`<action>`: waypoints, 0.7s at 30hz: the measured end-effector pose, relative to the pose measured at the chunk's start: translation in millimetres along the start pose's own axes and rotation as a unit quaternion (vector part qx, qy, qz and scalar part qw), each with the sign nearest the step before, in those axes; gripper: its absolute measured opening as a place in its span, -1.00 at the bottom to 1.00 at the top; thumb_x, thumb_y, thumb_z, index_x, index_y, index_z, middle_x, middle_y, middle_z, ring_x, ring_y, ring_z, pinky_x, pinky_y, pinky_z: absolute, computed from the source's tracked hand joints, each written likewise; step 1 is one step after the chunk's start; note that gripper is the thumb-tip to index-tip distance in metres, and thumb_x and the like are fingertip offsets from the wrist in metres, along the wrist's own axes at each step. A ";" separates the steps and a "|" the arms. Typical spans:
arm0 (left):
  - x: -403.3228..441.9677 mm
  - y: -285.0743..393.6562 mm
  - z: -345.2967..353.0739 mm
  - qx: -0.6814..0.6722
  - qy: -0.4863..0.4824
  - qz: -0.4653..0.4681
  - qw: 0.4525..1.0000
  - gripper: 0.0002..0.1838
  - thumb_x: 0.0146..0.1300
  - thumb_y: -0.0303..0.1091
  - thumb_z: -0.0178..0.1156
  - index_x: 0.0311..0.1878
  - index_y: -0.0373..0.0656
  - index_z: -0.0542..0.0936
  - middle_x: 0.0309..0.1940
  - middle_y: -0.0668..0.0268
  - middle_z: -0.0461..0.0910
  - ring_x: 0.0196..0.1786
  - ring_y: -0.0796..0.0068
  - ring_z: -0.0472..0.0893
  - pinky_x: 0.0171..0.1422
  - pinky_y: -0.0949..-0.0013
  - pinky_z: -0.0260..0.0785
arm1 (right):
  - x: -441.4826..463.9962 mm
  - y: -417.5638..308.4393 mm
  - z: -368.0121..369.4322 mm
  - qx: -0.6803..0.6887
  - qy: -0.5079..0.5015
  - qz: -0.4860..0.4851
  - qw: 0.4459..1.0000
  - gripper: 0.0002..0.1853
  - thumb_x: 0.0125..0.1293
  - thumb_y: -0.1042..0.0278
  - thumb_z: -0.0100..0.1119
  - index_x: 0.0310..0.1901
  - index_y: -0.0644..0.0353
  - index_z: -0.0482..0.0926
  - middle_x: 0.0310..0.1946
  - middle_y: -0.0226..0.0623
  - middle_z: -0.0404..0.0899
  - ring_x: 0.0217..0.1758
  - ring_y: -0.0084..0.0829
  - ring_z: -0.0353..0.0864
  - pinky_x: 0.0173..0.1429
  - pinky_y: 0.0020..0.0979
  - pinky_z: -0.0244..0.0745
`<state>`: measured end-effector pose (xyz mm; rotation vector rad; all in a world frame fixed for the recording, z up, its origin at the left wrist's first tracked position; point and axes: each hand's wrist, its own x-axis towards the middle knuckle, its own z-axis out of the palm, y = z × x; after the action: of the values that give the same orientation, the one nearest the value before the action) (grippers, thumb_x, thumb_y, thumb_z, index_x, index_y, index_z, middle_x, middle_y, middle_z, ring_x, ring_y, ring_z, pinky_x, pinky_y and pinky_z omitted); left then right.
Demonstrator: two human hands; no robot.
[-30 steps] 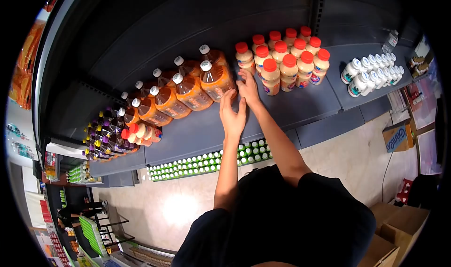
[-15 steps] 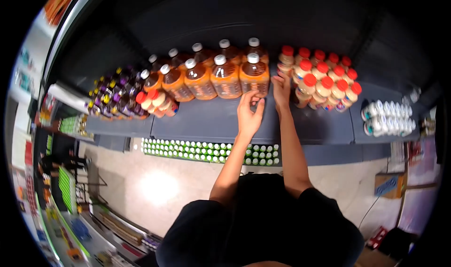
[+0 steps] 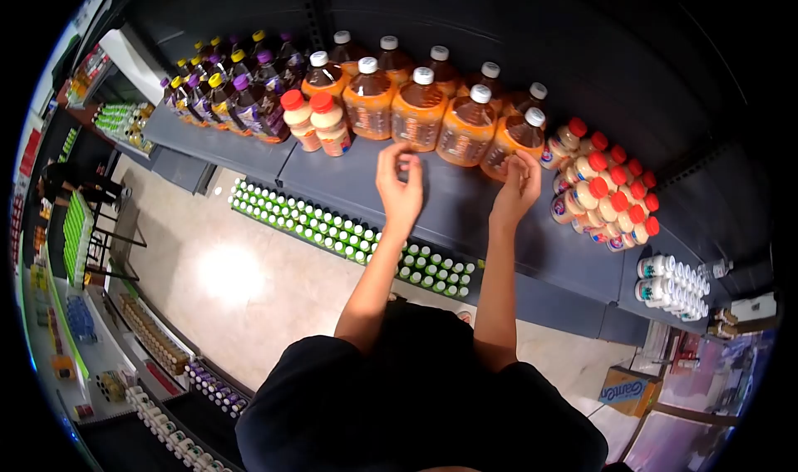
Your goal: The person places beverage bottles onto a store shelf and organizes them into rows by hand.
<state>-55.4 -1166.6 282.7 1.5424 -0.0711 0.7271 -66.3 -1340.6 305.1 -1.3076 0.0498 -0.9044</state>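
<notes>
Two rows of bottles with orange labels and white caps (image 3: 418,116) stand on a dark shelf (image 3: 332,181). My left hand (image 3: 399,191) is in front of the middle of the front row, its fingers loosely curled and apart, with nothing in them. At the rightmost front bottle (image 3: 505,146), my right hand (image 3: 519,191) has its bent fingers against or just before the lower side; whether they touch is unclear. Two red-capped bottles with cream contents (image 3: 330,127) stand at the row's left end. More red-capped bottles (image 3: 611,198) are grouped to the right of my right hand.
Dark bottles with purple and yellow caps (image 3: 241,106) fill the shelf's left part. White bottles (image 3: 672,287) stand at its right end. Green bottles with white caps (image 3: 349,238) line a lower level. A cardboard box (image 3: 630,391) is on the floor, and a person (image 3: 79,179) is far left.
The view has turned and shifted. My left hand has moved left along the front row, away from the rightmost bottle. My right hand has come from that bottle's right side to its front.
</notes>
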 end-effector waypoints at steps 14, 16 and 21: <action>87.3 -56.7 -106.6 0.108 0.102 -0.044 0.988 -0.46 0.32 -0.45 0.32 0.33 -0.33 0.43 0.22 -0.01 0.52 0.27 0.05 0.53 0.39 0.15 0.35 | -102.9 58.5 187.8 0.048 -0.351 0.163 0.921 -0.32 0.54 0.31 0.20 0.56 0.30 0.17 0.52 0.00 0.29 0.58 -0.15 0.30 0.51 -0.23 0.32; 92.2 -64.4 -111.9 0.041 0.079 -0.049 0.995 -0.41 0.31 -0.45 0.33 0.38 -0.34 0.41 0.26 -0.05 0.54 0.31 0.04 0.54 0.41 0.15 0.35 | -110.5 59.8 201.4 0.051 -0.374 0.158 0.913 -0.26 0.56 0.27 0.18 0.60 0.35 0.08 0.58 0.00 0.20 0.61 -0.19 0.23 0.54 -0.26 0.27; 90.4 -56.8 -109.5 0.028 0.088 -0.009 0.996 -0.36 0.29 -0.43 0.36 0.42 -0.35 0.42 0.31 -0.08 0.56 0.35 0.06 0.56 0.42 0.15 0.37 | -114.5 61.0 210.6 0.062 -0.354 0.167 0.918 -0.22 0.54 0.27 0.21 0.61 0.37 0.03 0.60 -0.04 0.15 0.62 -0.33 0.19 0.58 -0.29 0.20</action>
<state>-0.7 -1024.5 268.5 1.5245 0.0939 0.8538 -2.9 -1104.4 268.1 -1.3861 -0.3373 -0.1091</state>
